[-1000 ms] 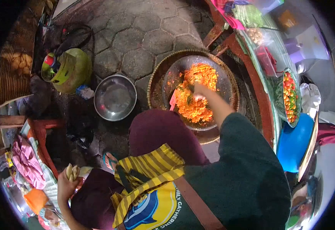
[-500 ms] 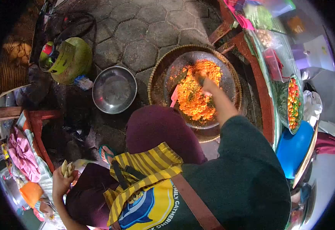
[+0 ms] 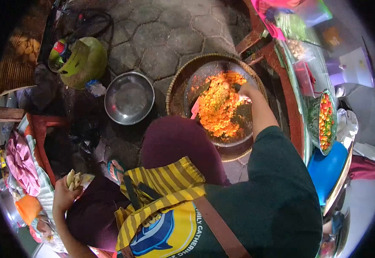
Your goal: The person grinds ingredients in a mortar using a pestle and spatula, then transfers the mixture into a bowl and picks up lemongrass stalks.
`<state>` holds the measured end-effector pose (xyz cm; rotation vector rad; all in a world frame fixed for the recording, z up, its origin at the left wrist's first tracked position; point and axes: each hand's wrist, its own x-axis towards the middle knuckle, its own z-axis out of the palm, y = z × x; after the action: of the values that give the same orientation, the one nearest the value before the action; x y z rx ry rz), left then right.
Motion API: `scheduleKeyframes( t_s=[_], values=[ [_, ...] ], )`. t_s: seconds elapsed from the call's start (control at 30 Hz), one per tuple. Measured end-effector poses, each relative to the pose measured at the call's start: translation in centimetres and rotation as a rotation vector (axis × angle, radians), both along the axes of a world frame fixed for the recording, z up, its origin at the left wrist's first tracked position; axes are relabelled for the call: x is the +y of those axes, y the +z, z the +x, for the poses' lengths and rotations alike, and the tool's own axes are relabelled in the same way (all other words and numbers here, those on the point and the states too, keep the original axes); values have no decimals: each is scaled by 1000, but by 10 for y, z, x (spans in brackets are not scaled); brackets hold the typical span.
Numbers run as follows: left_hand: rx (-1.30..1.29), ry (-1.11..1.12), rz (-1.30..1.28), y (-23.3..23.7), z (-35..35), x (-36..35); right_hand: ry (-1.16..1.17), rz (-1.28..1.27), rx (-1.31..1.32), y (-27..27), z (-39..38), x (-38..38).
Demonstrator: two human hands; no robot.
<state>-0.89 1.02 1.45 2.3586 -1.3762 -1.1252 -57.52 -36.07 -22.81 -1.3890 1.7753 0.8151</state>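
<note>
My right hand [image 3: 245,91] reaches into a metal bowl [image 3: 247,129] of orange chopped mix [image 3: 216,107] set inside a woven tray [image 3: 176,88]; its fingers are closed on a utensil at the right edge of the mix. A pink spatula [image 3: 195,108] lies in the bowl's left side. My left hand [image 3: 64,194] is low at the left, closed around a small pale bundle [image 3: 73,179]. My maroon trousers and yellow striped apron fill the foreground.
An empty steel bowl [image 3: 129,98] and a green gas cylinder [image 3: 83,62] stand on the paved ground. A red-framed table at right holds a bowl of chillies [image 3: 324,120], a blue bowl [image 3: 327,170] and packets. A stool with pink cloth [image 3: 21,163] is at left.
My right hand has moved from the middle of the orange mix toward its right edge. My left hand with the bundle has dropped slightly lower and left.
</note>
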Motion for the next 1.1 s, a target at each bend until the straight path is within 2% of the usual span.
scheduleKeyframes(
  t_s=[0.07,0.13,0.17,0.2,0.27,0.37,0.43,0.47,0.53,0.6,0.67,0.7,0.77,0.87,0.93,1.0,1.03,1.07,1.1],
  values=[
    [-17,32,61,-8,15,15,67,-125,70,-26,-13,28],
    [-45,70,87,-10,20,20,167,-231,145,2,40,93],
    [-71,41,97,-9,18,21,178,-215,177,-31,49,112],
    [-100,14,97,-8,17,19,82,-323,98,-27,68,128],
    [-62,30,94,-9,17,18,83,-330,144,-30,80,132],
    [-72,8,144,-2,8,-1,203,-302,134,-12,56,88],
    [-60,-22,113,1,-2,-13,297,-350,98,-20,36,59],
    [-46,-49,103,4,-3,-13,178,-204,15,-24,27,40],
    [-48,-47,63,1,0,-5,369,-51,49,-7,20,35],
    [-54,-34,45,-1,5,4,440,-53,-56,24,18,74],
    [-92,-3,94,-3,10,13,412,-409,40,-4,9,140],
    [-97,1,153,-4,15,17,418,-393,35,-13,12,147],
    [-49,63,168,-10,19,23,211,-441,81,-29,22,160],
    [-27,90,137,-13,19,17,190,-483,175,-20,53,89],
    [-139,-84,29,-8,14,13,146,-502,173,-20,61,55],
    [-98,-50,-2,-8,16,14,438,16,229,-17,53,26],
    [-77,-5,33,-8,18,16,528,-31,134,-11,49,33],
    [-57,40,71,-9,20,18,569,86,30,-7,44,45],
    [-83,-18,-9,-12,21,25,446,80,-4,12,51,70]
  ],
)
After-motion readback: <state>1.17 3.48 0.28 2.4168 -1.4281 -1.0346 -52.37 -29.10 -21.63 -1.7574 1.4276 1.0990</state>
